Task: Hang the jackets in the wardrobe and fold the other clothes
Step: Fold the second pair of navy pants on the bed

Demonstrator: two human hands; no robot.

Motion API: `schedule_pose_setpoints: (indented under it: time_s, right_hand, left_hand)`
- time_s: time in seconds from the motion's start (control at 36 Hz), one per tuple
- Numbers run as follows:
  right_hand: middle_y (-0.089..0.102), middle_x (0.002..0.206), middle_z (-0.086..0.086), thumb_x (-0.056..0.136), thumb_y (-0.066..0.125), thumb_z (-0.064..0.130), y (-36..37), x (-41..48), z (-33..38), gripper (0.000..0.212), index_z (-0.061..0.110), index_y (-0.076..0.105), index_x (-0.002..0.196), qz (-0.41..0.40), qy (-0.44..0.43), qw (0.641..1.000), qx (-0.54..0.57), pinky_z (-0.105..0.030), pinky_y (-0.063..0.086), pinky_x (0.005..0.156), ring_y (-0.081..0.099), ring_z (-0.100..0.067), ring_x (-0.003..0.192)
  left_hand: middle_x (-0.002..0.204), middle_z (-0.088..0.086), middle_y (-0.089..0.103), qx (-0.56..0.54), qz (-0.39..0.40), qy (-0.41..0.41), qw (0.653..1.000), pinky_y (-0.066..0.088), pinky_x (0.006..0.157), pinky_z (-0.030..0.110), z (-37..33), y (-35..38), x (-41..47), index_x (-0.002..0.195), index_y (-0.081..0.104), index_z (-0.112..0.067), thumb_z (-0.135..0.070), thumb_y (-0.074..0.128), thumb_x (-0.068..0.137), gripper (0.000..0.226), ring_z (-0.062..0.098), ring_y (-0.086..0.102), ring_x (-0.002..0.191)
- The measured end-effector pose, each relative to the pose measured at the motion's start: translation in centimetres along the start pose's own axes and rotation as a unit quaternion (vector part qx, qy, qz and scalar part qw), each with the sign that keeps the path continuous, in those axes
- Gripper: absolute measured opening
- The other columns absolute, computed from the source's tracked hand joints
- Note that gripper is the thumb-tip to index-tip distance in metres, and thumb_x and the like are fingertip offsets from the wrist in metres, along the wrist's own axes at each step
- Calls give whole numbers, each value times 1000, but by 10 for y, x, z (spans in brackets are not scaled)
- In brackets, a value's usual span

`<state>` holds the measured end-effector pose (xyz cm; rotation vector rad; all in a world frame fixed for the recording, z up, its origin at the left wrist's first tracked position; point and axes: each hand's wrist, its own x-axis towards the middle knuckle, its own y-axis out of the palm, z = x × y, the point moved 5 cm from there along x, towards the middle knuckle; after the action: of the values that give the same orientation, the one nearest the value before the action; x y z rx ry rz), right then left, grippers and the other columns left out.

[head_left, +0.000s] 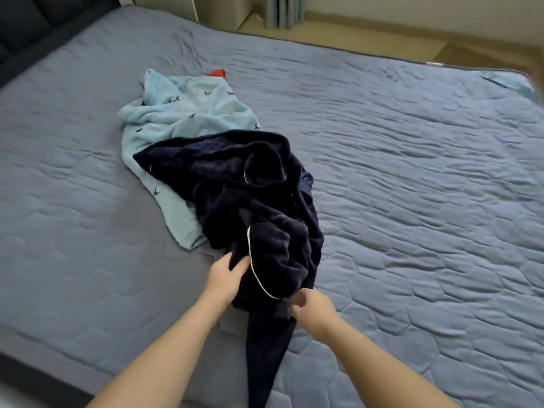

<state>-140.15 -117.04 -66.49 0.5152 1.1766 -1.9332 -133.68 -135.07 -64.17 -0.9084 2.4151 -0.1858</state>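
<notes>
Just one view here, a wide-angle cam on the person's head, tilted forward and down over the near edge of a bed (412, 178). It sits close enough that both bare forearms come in from the bottom, left hand (223, 278) and right hand (312, 310) in the lower middle. The quilted blue cover fills most of the picture, and its edges bend from the lens. Far left you catch a dark headboard (35, 22); along the far edge there's floor and a curtain (284, 10). No second view to overlap with.
</notes>
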Motion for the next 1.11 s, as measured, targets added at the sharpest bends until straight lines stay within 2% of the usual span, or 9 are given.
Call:
schedule_pose_setpoints:
  time_s: [0.22, 0.33, 0.47, 0.61, 0.69, 0.78, 0.86, 1.0, 1.11]
  right_hand:
    - [65, 100, -4, 84, 56, 20, -29, -58, -1, 13, 19, 61, 95, 54, 12, 998, -31, -23, 41, 73, 59, -20, 95]
    - [63, 103, -3, 85, 55, 19, -23, -47, -2, 17, 19, 58, 102, 40, 23, 999, -26, -21, 37, 71, 57, -19, 95]
    - [50, 129, -8, 86, 58, 18, -3, -11, 0, 57, 15, 37, 138, 22, 37, 999, 32, -25, 44, 83, 56, -23, 108]
    - [39, 139, -15, 79, 64, 13, 7, 38, -16, 88, 23, 14, 151, -93, 76, 979, 168, -36, 47, 93, 50, -32, 117]
    - [46, 135, -11, 73, 63, 3, 7, 69, -21, 89, 21, 20, 149, -162, 34, 946, 278, -28, 44, 87, 51, -27, 116]
    - [50, 130, -6, 66, 60, 2, 6, 89, -23, 90, 22, 23, 146, -167, -13, 915, 368, -31, 49, 89, 55, -21, 111]
    - [46, 136, -3, 74, 53, 2, 4, 104, -37, 86, 25, 16, 149, -152, 13, 883, 444, -27, 45, 87, 54, -19, 111]
    - [59, 101, -2, 97, 43, 28, -3, 110, -49, 24, 23, 45, 120, -118, 131, 837, 517, -30, 49, 57, 56, -24, 82]
    - [68, 104, -20, 94, 53, 16, -9, 103, -26, 19, 3, 64, 103, -90, 108, 880, 453, -47, 53, 85, 66, -34, 97]
  left_hand:
    - [121, 30, 56, 136, -297, -138, 935, 43, 92, 48, -49, -146, -32, 119, 53, 5, -16, 52, 94, 32, 45, 54, 110]
    - [136, 29, 40, 227, -293, -253, 894, 41, 95, 51, -19, -175, -41, 136, 29, 3, -9, 61, 85, 62, 47, 43, 121]
    - [153, 12, 21, 461, -140, -28, 876, 34, 105, 48, -33, -102, -18, 147, 19, -17, -30, 65, 80, 82, 34, 24, 138]
    - [158, 9, -16, 633, -73, 315, 703, 4, 112, 63, -69, 16, 19, 150, 1, -33, -43, 69, 75, 102, 36, -10, 145]
    - [156, 8, -26, 669, -48, 403, 623, -6, 103, 73, -91, 70, 52, 148, -11, -40, -50, 73, 69, 116, 39, -18, 142]
    - [157, 12, 10, 717, -16, 295, 632, 29, 101, 55, -87, 78, 93, 148, -7, -44, -32, 69, 80, 102, 37, 25, 136]
    - [121, 2, 59, 757, 33, 172, 630, 47, 86, 34, -50, 42, 111, 139, 42, -28, -11, 55, 88, 55, 25, 58, 110]
    - [128, -3, 60, 834, 127, -7, 536, 50, 93, 31, 45, -60, 82, 126, 59, -19, -13, 44, 95, 35, 18, 58, 118]
    - [141, -1, 48, 838, 194, -176, 479, 43, 103, 38, 45, -92, 69, 137, 47, -17, -25, 50, 93, 45, 23, 47, 130]
